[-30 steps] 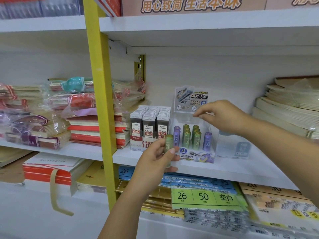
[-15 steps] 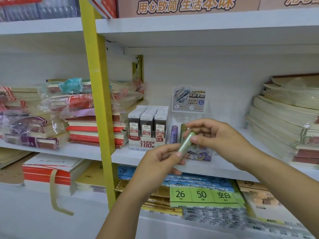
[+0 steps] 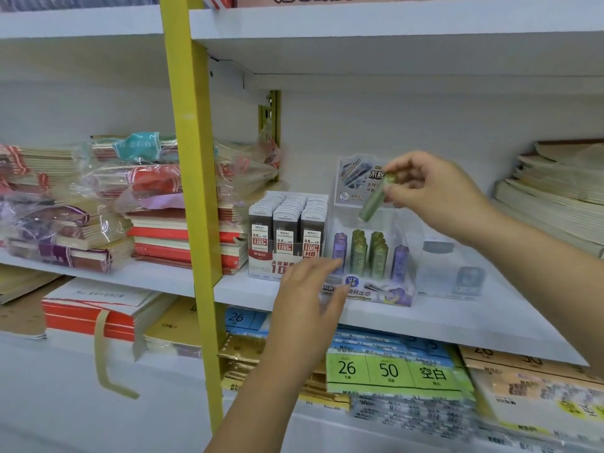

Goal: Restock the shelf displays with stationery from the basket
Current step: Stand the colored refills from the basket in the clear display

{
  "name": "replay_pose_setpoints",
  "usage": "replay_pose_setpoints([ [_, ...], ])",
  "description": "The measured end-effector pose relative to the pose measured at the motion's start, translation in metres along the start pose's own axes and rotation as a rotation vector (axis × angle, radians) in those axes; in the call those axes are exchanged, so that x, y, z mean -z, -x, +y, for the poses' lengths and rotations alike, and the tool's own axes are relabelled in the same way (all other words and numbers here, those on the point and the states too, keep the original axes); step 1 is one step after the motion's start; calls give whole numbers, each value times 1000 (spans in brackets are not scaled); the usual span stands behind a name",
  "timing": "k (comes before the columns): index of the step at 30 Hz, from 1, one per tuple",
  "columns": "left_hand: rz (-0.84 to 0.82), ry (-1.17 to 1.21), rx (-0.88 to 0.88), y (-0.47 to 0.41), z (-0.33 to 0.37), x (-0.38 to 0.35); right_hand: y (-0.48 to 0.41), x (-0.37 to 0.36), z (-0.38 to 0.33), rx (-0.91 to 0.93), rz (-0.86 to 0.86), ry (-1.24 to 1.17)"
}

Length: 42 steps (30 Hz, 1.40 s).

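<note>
A clear display box (image 3: pixel 371 291) on the white middle shelf (image 3: pixel 457 322) holds upright green and purple lead tubes (image 3: pixel 366 253). My right hand (image 3: pixel 434 191) pinches a green tube (image 3: pixel 372 204) by its top, tilted, above the box. My left hand (image 3: pixel 310 292) hovers in front of the box's left corner with its fingers apart and nothing in it. The basket is out of view.
A box of dark 0.5 lead cases (image 3: pixel 287 233) stands just left of the display. A yellow upright post (image 3: pixel 192 191) splits the shelving. Wrapped notebook stacks (image 3: pixel 108 204) lie left, paper stacks (image 3: pixel 555 197) right, a clear empty box (image 3: pixel 451 273) beside the display, and paper packs (image 3: pixel 395 371) below.
The green tube passed from my left hand to my right hand, which lifted it above the display box. My left hand dropped, opened and now holds nothing.
</note>
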<state>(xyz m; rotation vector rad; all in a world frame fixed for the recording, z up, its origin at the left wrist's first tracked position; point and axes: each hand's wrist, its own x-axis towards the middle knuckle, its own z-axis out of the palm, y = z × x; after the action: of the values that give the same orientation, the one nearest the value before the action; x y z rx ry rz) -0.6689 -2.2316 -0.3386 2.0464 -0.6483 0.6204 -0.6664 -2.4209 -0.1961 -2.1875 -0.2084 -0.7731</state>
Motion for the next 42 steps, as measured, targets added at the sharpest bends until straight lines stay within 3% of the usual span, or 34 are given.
replay_pose_setpoints([
  [4, 24, -66, -72, 3, -10, -6, -30, -16, 7, -24, -162, 263],
  [9, 34, -61, -91, 4, -17, -9, -41, -29, 13, -182, -402, 255],
  [18, 31, -23, -94, 5, -19, -9, -45, -37, 23, -116, -439, 368],
  [27, 11, -16, -77, 4, -17, -9, -45, -35, 13, -82, -627, 677],
  [30, 59, -30, -71, 15, -8, -6, -31, -24, 0, 57, -418, 690],
  [32, 106, -38, -89, 31, -5, -4, 2, -14, -9, 145, -145, 446],
  [33, 105, -47, -102, 42, -6, -3, 26, -10, -11, 164, -86, 269],
  [35, -22, -35, -82, 67, -13, -2, 86, -7, -9, 164, -157, -31],
  [37, -282, -5, 32, 101, -30, -5, 142, -15, 12, 37, -337, -154],
  [40, -736, -89, 282, 162, -67, -20, 220, -52, 83, -265, -628, -85],
  [42, -929, -144, 444, 204, -95, -38, 278, -86, 139, -469, -822, -2],
])
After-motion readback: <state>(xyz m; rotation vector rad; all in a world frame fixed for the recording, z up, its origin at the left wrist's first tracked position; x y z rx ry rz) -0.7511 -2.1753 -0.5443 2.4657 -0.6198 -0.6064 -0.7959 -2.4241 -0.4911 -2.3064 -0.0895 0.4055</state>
